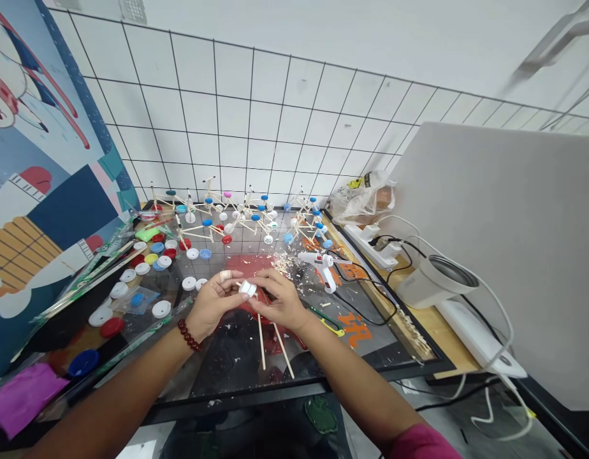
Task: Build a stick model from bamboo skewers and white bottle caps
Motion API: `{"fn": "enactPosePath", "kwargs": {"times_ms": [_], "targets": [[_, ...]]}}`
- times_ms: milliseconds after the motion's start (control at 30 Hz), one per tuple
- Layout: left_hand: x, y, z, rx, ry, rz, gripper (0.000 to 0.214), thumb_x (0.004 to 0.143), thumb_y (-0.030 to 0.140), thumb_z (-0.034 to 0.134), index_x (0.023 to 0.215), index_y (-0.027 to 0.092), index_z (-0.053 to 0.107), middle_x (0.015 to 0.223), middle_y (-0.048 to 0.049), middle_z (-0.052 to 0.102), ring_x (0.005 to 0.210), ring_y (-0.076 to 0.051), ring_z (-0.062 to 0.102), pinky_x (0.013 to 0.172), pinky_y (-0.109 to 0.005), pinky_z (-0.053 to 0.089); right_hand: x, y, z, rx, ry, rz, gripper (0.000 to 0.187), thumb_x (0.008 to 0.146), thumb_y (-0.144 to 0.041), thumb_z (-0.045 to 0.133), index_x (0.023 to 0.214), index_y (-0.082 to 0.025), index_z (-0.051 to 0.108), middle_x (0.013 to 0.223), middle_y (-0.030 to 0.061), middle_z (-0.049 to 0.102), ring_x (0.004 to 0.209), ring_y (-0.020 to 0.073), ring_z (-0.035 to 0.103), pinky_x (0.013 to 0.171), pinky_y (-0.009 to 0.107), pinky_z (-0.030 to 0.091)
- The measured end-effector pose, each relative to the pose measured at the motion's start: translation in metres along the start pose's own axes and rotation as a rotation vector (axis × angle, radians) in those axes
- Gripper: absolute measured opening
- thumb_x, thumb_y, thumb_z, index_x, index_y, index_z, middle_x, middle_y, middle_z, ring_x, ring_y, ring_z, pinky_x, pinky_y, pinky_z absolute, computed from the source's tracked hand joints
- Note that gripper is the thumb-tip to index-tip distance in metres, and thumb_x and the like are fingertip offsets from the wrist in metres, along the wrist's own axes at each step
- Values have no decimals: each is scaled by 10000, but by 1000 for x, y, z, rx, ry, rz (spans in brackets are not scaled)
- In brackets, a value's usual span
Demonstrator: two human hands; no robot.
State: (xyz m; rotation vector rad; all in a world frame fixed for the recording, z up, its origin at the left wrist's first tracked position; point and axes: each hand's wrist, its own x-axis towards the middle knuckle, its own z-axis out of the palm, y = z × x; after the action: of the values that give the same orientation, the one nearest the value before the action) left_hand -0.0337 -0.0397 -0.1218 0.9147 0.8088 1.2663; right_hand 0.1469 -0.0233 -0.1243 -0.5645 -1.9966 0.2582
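In front of me, my left hand (218,301) pinches a white bottle cap (248,289) between thumb and fingertips. My right hand (278,296) closes on the same cap from the other side. A short pale tip pokes out beside the cap; my fingers hide most of it. Two thin wooden sticks (261,344) lie below my hands, pointing toward the near table edge. Just right of my right hand, a white glue gun (324,268) rests on the dark glossy tabletop (218,370), with wood shavings (287,262) scattered nearby.
Several stick-and-cap models (256,218) stand along the back by the tiled wall. Loose caps (161,309) and long plastic packets (94,268) cover the left side. Yellow-handled pliers (333,328) lie right of my forearm. Power strip (375,245), cables and white cylinder (433,280) line the right.
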Motion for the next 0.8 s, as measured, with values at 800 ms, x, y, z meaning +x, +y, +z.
{"fn": "enactPosePath", "kwargs": {"times_ms": [800], "targets": [[-1,-7,5,-235,91,-140,323,555,168,894,840,130,747,842,-30,747,756,-132,677,712,-237,562,-13,7,15,-60,39,76,328,889,-283,645,1210,-226,608,988,79,625,886,180,617,764,310,538]]}}
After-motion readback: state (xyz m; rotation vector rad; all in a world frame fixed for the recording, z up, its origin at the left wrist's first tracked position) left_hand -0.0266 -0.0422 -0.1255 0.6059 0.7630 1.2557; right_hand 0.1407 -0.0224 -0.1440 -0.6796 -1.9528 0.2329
